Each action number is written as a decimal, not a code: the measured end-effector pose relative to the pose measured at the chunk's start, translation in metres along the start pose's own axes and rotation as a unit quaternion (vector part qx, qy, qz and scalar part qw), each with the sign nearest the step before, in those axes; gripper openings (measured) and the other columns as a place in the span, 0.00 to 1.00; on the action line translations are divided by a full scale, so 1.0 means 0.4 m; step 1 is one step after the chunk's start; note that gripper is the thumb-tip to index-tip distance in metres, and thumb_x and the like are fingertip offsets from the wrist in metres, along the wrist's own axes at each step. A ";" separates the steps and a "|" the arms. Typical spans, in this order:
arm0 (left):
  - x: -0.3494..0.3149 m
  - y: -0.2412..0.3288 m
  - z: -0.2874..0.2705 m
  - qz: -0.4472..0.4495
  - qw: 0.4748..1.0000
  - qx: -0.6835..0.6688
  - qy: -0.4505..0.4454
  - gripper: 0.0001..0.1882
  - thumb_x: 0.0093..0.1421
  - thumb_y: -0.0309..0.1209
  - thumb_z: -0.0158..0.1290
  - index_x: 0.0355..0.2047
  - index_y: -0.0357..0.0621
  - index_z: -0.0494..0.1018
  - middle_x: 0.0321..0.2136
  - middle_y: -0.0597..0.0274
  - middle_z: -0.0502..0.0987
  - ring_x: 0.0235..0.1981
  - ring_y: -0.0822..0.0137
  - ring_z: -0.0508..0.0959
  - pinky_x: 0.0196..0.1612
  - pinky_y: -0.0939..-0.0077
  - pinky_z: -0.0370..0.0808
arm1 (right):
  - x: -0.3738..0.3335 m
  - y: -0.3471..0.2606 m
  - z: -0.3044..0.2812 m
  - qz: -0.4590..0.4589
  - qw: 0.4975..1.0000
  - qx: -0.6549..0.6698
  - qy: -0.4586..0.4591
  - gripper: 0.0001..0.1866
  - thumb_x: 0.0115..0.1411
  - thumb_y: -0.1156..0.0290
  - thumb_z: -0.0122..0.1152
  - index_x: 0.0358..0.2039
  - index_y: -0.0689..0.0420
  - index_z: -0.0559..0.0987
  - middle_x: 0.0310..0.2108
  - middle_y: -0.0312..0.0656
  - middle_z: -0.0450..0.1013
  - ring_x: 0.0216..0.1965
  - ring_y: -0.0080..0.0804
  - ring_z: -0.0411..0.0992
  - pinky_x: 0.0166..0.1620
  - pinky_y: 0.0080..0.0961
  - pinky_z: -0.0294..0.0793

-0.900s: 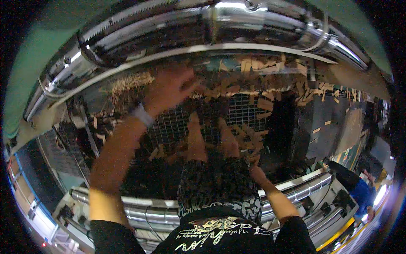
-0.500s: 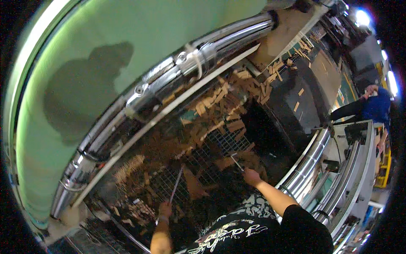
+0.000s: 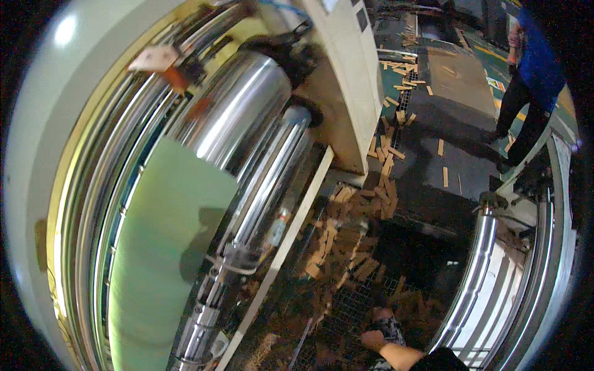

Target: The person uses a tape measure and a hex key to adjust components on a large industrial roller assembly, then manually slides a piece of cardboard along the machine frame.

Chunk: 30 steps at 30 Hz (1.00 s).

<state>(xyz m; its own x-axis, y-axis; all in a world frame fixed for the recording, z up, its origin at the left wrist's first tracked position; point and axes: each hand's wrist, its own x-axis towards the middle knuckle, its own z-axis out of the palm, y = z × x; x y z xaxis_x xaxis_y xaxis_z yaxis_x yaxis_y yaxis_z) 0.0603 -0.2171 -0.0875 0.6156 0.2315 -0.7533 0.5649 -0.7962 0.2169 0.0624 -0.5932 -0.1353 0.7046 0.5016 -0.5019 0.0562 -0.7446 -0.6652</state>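
Observation:
My right hand (image 3: 374, 340) is at the bottom, right of centre, closed in a fist. Whatever it grips is blurred and hidden. Just above it shows a dark patch with a pale pattern (image 3: 388, 326), which I cannot identify. A thin pale rod (image 3: 301, 342) slants up from the lower edge, left of that hand. Neither my left hand nor its forearm shows. Beneath lies a dark floor grating (image 3: 346, 309) strewn with brown flat strips (image 3: 365, 269).
To the left, a machine carries a green sheet (image 3: 167, 216) beside shiny metal rollers (image 3: 247, 105). A pale rail (image 3: 281, 256) runs along its base. More rollers (image 3: 470, 278) stand at right. Beyond, a person in blue (image 3: 537, 68) stands near the walkway (image 3: 455, 154) with scattered strips.
The view has swung, bringing the machine's end and walkway further in. My left hand has left the picture. My right hand sits lower, and the metal tool it held no longer shows clearly.

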 end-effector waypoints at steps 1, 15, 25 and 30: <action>0.018 0.079 -0.012 0.017 1.000 0.001 -0.005 0.16 0.62 0.41 0.44 0.29 0.40 0.69 0.18 0.65 0.65 0.17 0.69 0.63 0.24 0.71 0.63 | 0.000 0.029 -0.023 0.023 0.999 0.025 -0.010 0.16 0.55 0.67 0.49 0.12 0.56 0.71 0.11 0.42 0.65 0.12 0.34 0.63 0.14 0.31 0.60; -0.012 0.757 0.010 0.245 0.934 0.151 -0.213 0.20 0.64 0.44 0.40 0.41 0.41 0.71 0.26 0.59 0.73 0.25 0.64 0.72 0.32 0.67 0.69 | 0.089 0.245 0.170 0.157 0.975 0.120 -0.102 0.13 0.58 0.61 0.45 0.25 0.55 0.74 0.26 0.43 0.71 0.28 0.37 0.69 0.29 0.37 0.69; 0.055 0.517 -0.122 -0.047 0.941 0.207 -0.265 0.18 0.63 0.42 0.41 0.40 0.40 0.70 0.24 0.60 0.72 0.24 0.66 0.71 0.30 0.68 0.70 | 0.072 0.301 0.279 0.176 0.968 0.146 -0.104 0.18 0.59 0.57 0.42 0.43 0.49 0.76 0.43 0.40 0.72 0.45 0.39 0.69 0.43 0.38 0.71; 0.040 0.628 -0.049 0.019 0.942 0.195 -0.272 0.17 0.63 0.41 0.41 0.40 0.40 0.70 0.23 0.61 0.71 0.23 0.67 0.71 0.30 0.69 0.70 | 0.066 0.289 0.314 0.120 0.988 -0.005 -0.096 0.18 0.62 0.61 0.39 0.50 0.47 0.71 0.51 0.40 0.66 0.52 0.36 0.64 0.45 0.38 0.70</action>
<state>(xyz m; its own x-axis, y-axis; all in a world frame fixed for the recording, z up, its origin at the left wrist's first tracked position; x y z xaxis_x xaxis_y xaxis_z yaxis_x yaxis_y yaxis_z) 0.2226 -0.4024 -0.0331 0.1983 -0.0379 -0.9794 0.2375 -0.9676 0.0856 -0.0014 -0.6105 -0.2949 0.5508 0.3840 -0.7411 -0.0880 -0.8562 -0.5090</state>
